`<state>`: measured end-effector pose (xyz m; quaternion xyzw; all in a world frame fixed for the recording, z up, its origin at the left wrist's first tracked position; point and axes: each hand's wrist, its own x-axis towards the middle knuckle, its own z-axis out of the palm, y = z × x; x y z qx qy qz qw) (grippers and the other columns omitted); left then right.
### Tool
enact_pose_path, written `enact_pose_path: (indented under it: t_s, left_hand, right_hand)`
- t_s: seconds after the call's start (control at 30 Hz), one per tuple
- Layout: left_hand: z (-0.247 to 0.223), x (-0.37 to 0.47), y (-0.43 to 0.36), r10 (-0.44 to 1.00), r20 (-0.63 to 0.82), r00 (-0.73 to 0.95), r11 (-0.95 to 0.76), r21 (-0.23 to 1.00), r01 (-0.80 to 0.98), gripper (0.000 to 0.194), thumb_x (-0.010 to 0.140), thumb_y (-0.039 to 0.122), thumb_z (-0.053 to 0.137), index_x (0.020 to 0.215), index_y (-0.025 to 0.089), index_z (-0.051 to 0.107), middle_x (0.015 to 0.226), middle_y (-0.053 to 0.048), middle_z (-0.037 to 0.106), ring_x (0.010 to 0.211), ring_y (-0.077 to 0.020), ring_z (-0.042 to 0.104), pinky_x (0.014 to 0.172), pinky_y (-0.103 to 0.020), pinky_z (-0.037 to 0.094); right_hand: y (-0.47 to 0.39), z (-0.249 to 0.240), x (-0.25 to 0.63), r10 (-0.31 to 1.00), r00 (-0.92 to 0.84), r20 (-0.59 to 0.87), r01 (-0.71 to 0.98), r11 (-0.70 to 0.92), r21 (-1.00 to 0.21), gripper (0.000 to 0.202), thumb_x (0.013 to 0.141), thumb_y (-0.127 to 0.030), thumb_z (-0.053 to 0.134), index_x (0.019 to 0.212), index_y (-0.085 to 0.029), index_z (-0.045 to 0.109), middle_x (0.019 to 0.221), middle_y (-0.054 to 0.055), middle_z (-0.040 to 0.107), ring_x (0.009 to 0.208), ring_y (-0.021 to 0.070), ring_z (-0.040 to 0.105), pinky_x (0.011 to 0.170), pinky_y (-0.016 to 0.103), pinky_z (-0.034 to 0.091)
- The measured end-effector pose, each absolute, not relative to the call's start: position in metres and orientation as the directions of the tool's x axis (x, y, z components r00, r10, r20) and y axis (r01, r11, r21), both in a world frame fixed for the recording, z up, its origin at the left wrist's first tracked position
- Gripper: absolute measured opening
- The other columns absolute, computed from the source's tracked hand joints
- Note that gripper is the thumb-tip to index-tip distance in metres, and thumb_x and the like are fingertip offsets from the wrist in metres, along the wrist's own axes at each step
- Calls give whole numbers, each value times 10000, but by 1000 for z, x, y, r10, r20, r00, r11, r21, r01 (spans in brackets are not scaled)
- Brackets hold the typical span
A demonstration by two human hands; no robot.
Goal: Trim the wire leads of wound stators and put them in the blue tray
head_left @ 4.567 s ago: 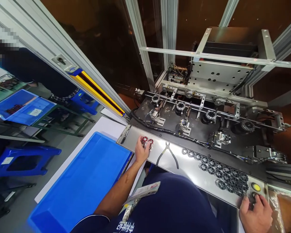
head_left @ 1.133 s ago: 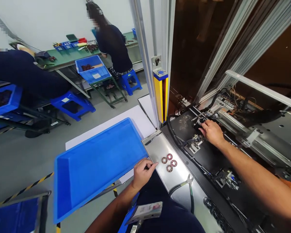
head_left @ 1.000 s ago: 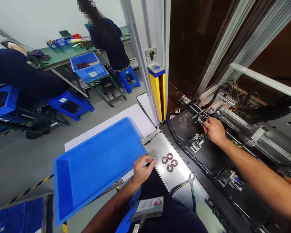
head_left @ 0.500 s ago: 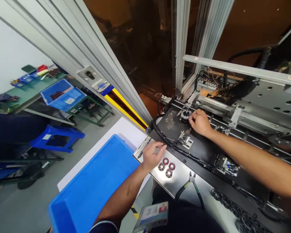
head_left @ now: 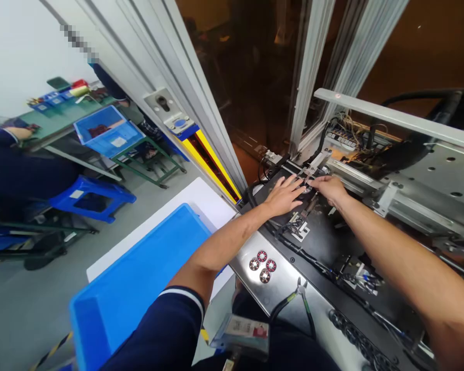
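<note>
My left hand (head_left: 284, 196) reaches over the black machine bed, fingers spread, at a round metal fixture (head_left: 306, 190). Its fingertips cover much of that fixture. On the fixture's other side is my right hand (head_left: 331, 190), thumb and forefinger pinched together at its edge. Whatever lies between those fingers is too small to make out. Several small round motor-core-like parts with red and dark segments (head_left: 262, 256) lie grouped on the steel ledge (head_left: 251, 291). Nearer my body, side cutters (head_left: 301, 289) with black and green handles rest on the ledge, jaws pointing away.
A large blue tray (head_left: 139, 263) stands left of the ledge. A black cable (head_left: 305, 252) runs along the machine bed. Dark round parts (head_left: 350, 330) line the ledge at lower right. An aluminium post (head_left: 212, 113) and a crossbar (head_left: 386, 116) frame the machine. Co-workers sit at far left.
My left hand has moved from above the steel ledge forward to the round fixture, fingers now spread. My right hand stays beside the fixture, still pinched. The view has shifted slightly.
</note>
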<state>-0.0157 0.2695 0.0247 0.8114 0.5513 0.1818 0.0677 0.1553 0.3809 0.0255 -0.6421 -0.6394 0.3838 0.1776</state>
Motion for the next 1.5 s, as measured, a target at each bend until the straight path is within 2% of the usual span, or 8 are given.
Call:
enact_pose_path:
  t_s: [0.33, 0.47, 0.63, 0.8, 0.93, 1.17, 1.33, 1.5]
  left_hand:
    - [44, -11, 269, 929, 55, 366, -369, 231, 900, 563, 930, 255, 657, 1474, 191, 529, 1612, -164, 465, 1558, -334, 346, 1249, -642, 282]
    - [53, -10, 269, 925, -5, 380, -369, 223, 902, 620, 899, 244, 697, 1486, 183, 510, 1646, -160, 413, 1570, -347, 310, 1263, -645, 243]
    - [55, -11, 275, 925, -86, 370, -339, 255, 906, 683, 863, 194, 707, 1509, 195, 485, 1676, -142, 365, 1570, -356, 306, 1265, -652, 218]
    - [69, -11, 272, 938, -128, 323, -279, 272, 921, 700, 838, 162, 692, 1507, 222, 491, 1678, -129, 359, 1540, -372, 368, 1216, -680, 302]
    - [98, 0, 242, 962, 0, 272, -261, 277, 924, 518, 981, 255, 540, 1487, 155, 507, 1615, -179, 456, 1495, -311, 448, 1219, -590, 349]
    - [107, 63, 181, 896, 301, 327, -428, 383, 819, 409, 1040, 371, 468, 1375, 188, 615, 1468, -117, 633, 1430, -270, 524, 1208, -517, 387]
    - [76, 122, 195, 931, 113, 346, -362, 382, 851, 490, 1009, 301, 525, 1477, 157, 521, 1590, -146, 502, 1517, -312, 418, 1233, -526, 375]
    - [57, 144, 216, 925, 41, 379, -370, 332, 868, 585, 962, 252, 596, 1524, 154, 466, 1664, -172, 375, 1564, -359, 327, 1223, -591, 376]
  right_hand:
    - [347, 64, 149, 953, -226, -201, 796, 62, -602, 291, 960, -406, 694, 1064, -136, 662, 950, 32, 682, 798, 151, 651, 752, 321, 571]
    - [295, 116, 228, 918, -387, -84, 789, 283, -545, 245, 859, -448, 744, 915, -212, 711, 827, 19, 712, 741, 178, 640, 741, 306, 513]
    - [266, 129, 339, 925, -379, -29, 862, 341, -374, 232, 851, -433, 651, 758, -222, 676, 649, 82, 658, 590, 256, 601, 626, 392, 472]
    - [277, 86, 339, 830, -557, 21, 787, 536, -305, 238, 818, -342, 695, 994, -184, 725, 1024, 143, 701, 996, 317, 648, 915, 430, 507]
    - [281, 70, 319, 776, -630, 5, 743, 605, -284, 187, 867, -294, 654, 950, -164, 760, 1018, 147, 671, 996, 296, 614, 934, 422, 478]
    - [292, 57, 334, 904, -404, -141, 893, 356, -274, 152, 952, -293, 661, 934, -145, 692, 1062, 84, 667, 1021, 214, 617, 939, 407, 512]
    - [326, 43, 326, 908, -154, -390, 965, 53, -258, 274, 982, -410, 676, 1003, -137, 672, 933, 21, 677, 798, 146, 659, 730, 306, 584]
    - [350, 51, 319, 922, -23, -387, 946, -105, -307, 280, 981, -403, 681, 1062, -135, 670, 992, 42, 684, 856, 162, 678, 758, 319, 594]
